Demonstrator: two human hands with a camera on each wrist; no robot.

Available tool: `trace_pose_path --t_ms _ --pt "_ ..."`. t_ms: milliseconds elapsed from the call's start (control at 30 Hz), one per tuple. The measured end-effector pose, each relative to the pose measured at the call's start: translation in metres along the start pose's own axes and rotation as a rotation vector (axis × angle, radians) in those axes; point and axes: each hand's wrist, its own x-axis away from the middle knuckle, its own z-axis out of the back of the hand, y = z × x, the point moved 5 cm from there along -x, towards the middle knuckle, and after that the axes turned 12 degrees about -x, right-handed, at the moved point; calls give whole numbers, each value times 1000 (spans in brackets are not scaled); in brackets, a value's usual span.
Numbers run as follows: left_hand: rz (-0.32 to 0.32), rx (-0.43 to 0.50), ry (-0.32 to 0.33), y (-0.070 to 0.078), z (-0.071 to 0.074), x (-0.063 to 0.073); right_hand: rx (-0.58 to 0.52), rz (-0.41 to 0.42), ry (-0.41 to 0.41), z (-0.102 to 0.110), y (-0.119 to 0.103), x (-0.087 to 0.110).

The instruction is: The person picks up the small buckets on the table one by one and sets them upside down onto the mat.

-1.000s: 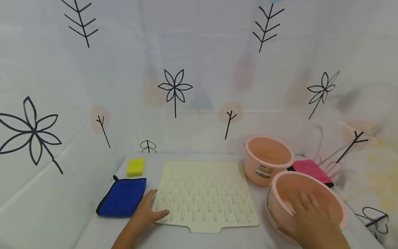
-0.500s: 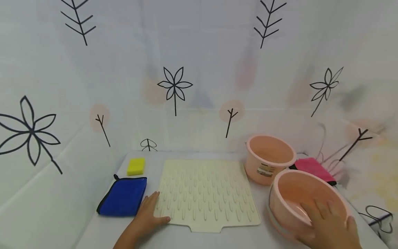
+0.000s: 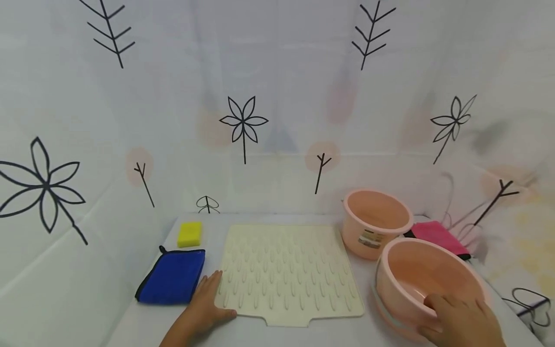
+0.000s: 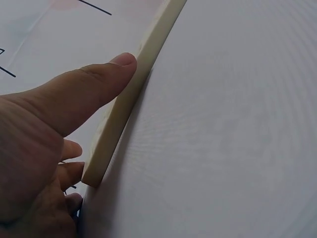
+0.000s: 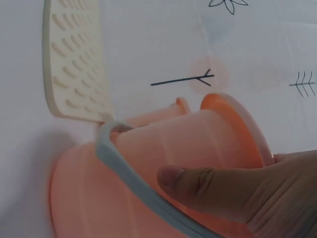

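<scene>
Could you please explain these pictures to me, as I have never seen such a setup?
There is no machine: a person works with two bare hands. The widest picture comes from a camera on the head, looking forward and down; the other two come from cameras on the wrists. On the white surface are a ridged cream board, a blue cloth, a yellow sponge, a pink cloth, a far bucket and a near bucket, both peach. The left hand touches the board's near left corner. The right hand grips the near bucket by its rim.
</scene>
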Motion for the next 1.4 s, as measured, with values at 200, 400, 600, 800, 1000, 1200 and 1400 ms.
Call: trace_pose_path --t_ms 200,400,600,800,1000,1200,1400 --pt "2 -19 20 2 7 -2 2 -5 -87 2 -1 -2" --pt "31 -6 2 -2 7 -2 -9 -12 -57 1 -6 -3" --pt "25 -17 -2 -4 4 -1 -19 -64 -11 0 -9 1" --pt "-1 -50 -1 -5 3 -2 -6 -105 -34 0 -12 2" --pt "1 -56 -6 -5 1 -4 -4 -76 35 0 -9 2" --pt "10 -37 -28 -3 -3 -2 -7 -45 46 -1 -4 2" --pt "4 -21 -22 -2 -3 -1 -48 0 74 2 -7 4"
